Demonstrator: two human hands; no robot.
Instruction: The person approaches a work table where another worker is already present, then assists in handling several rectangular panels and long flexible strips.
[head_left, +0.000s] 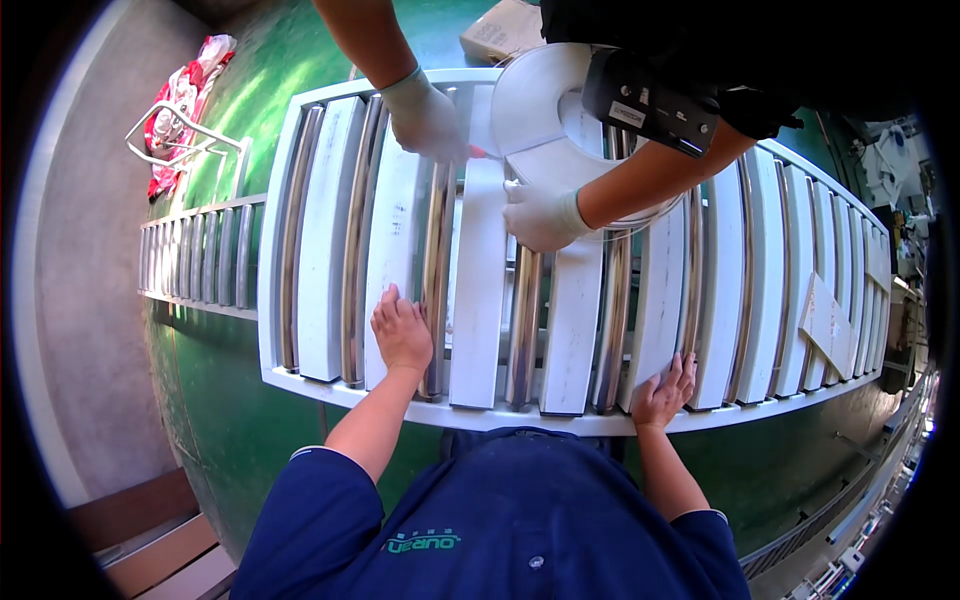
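Note:
My left hand (pixel 403 332) rests on a long white box-shaped piece (pixel 392 235), its fingers lying on the surface and nothing gripped. Over at the near edge, my right hand (pixel 665 393) lies with fingers stretched over the end of another long white piece (pixel 655 310). Several such pieces lie side by side across a conveyor frame (pixel 480 415), with shiny metal rollers (pixel 437 270) showing between them. Opposite me, a co-worker's gloved hand (pixel 425 118) is close to a small red thing (pixel 478 152). The co-worker's other gloved hand (pixel 545 215) is closed above a white piece.
A large coil of white strapping (pixel 530 95) lies on the far side, beside a black device (pixel 650 105) near the co-worker. A cardboard box (pixel 500 30) sits beyond. Left are a lower roller section (pixel 200 255) and a bent metal tube frame (pixel 185 140). Flat white triangular pieces (pixel 828 325) lie right.

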